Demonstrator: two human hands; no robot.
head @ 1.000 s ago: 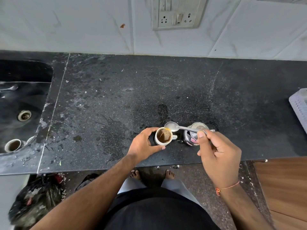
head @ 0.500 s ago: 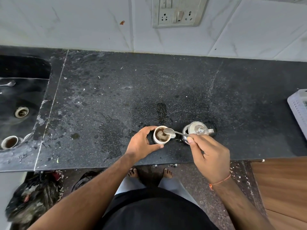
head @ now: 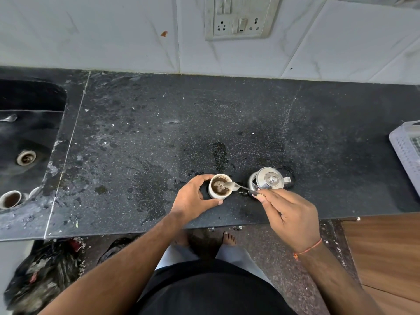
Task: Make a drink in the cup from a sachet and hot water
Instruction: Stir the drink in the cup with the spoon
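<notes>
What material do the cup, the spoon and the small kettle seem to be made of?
Cup: probably glazed ceramic; its wall is white, thick and smooth.
Spoon: metal, likely steel; it is thin, silver and shiny.
Kettle: polished metal, likely stainless steel; its lid reflects light like a mirror.

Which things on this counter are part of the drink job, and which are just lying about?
In the job:
small white ceramic cup of brown drink, held by left hand
slim metal spoon, pinched by right hand
shiny steel kettle

Lying about:
second small used cup by the black sink
pale plastic basket
wall socket
</notes>
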